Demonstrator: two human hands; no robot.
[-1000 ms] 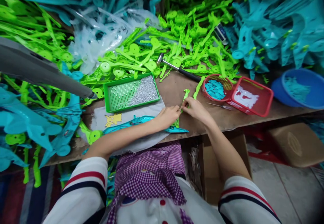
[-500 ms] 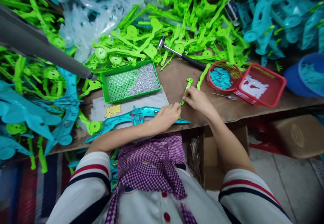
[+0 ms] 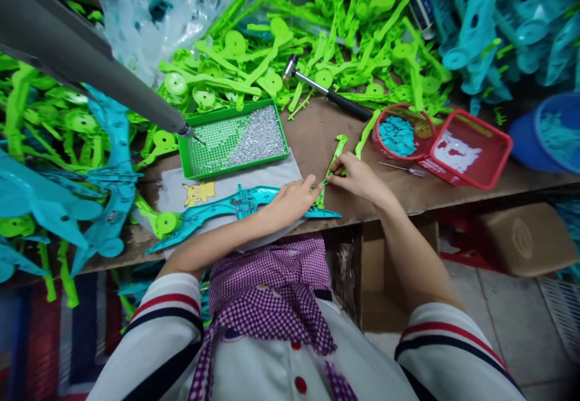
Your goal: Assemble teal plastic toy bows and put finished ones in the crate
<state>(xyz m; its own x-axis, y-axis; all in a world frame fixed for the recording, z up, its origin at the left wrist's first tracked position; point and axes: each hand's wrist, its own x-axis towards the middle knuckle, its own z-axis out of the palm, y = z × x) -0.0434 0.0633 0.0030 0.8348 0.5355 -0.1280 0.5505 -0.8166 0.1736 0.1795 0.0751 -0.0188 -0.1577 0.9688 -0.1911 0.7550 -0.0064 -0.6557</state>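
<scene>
In front of me lies a long turquoise bow-shaped plastic shell (image 3: 203, 217) with red wires and small parts inside. My left hand (image 3: 294, 200) rests over its right half, fingertips pinched at the lower end of a slim light-green plastic part (image 3: 338, 147). My right hand (image 3: 357, 176) pinches that same part from the other side, and the hand hides some of it. Another light-green strip (image 3: 368, 134) lies just beyond my right hand. Under the shell is a grey cloth (image 3: 290, 168) with a yellow cartoon figure. What exactly sits between my fingertips is too small to see.
A green tray (image 3: 190, 171) of small silver screws stands behind the shell, below a hanging power screwdriver (image 3: 149, 105). A hammer (image 3: 321, 90) lies farther back. To the right are a red basket (image 3: 378, 147), red bin (image 3: 487, 180) and blue tub (image 3: 521, 138). Green parts (image 3: 254, 75) heap behind.
Both hands stay at the green part, with small finger movements; the left hand has shifted slightly up and left. More green shows beside its fingers. The view has turned a little.
</scene>
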